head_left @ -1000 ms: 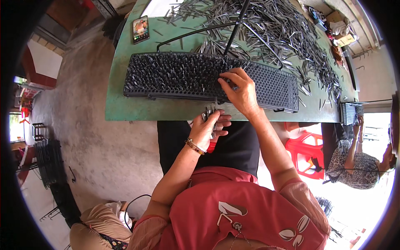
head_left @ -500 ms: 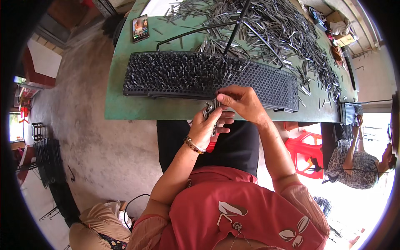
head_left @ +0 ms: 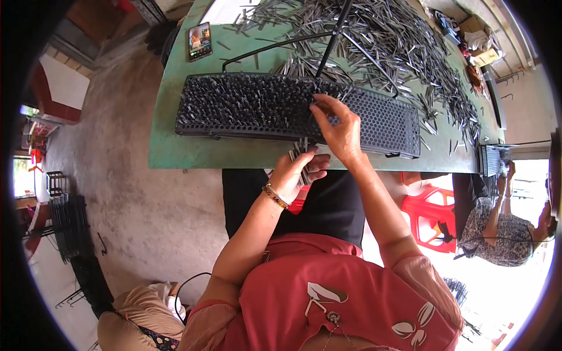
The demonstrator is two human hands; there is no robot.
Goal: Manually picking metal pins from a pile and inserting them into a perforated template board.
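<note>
A long black perforated rack (head_left: 383, 120) lies across the near part of the table. Thin dark metal strips (head_left: 246, 102) stand upright in its holes from the left end to past the middle; its right part shows bare holes. My left hand (head_left: 287, 178), wearing beaded bracelets, is closed around a bundle of similar strips (head_left: 302, 155) just below the rack's front edge. Over the rack, where the filled and bare holes meet, my right hand (head_left: 341, 131) pinches with thumb and forefinger. Whatever sits between those fingertips is too small to make out.
A green table (head_left: 175, 149) carries a large heap of loose strips (head_left: 392, 41) behind the rack. Black metal rods (head_left: 275, 42) rise over the rack. A phone (head_left: 199, 42) lies at the far left. A red stool (head_left: 430, 213) and another person (head_left: 500, 234) are at the right.
My right hand has moved up and away from the bundle in my left hand, onto the rack. My left hand stays nearly in place, still holding the bundle.
</note>
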